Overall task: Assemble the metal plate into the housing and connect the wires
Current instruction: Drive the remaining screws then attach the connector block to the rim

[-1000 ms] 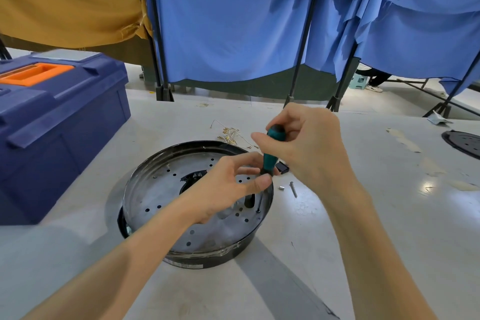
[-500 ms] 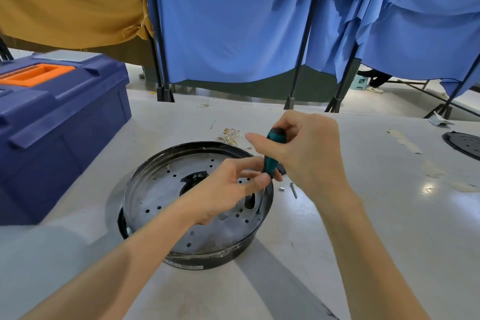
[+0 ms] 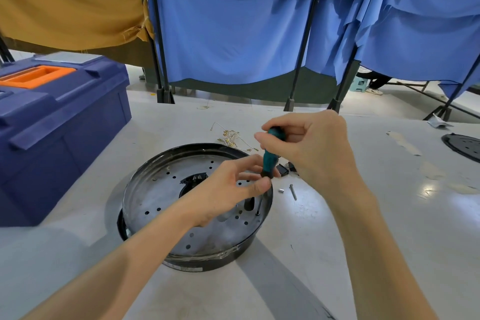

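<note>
Screwdriver [image 3: 270, 153] near upright, tip on metal plate [image 3: 161, 189].

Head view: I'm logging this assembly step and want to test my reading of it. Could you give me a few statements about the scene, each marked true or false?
1. The right hand grips the top of the screwdriver handle. True.
2. The screwdriver's tip rests outside the housing. False: it meets the metal plate inside the housing, near its right rim.
3. The left hand pinches the screwdriver at the lower end of its handle. True.
4. The toolbox stands open. False: its lid is shut.
5. A loose screw lies on the table to the right of the housing. True.
</note>
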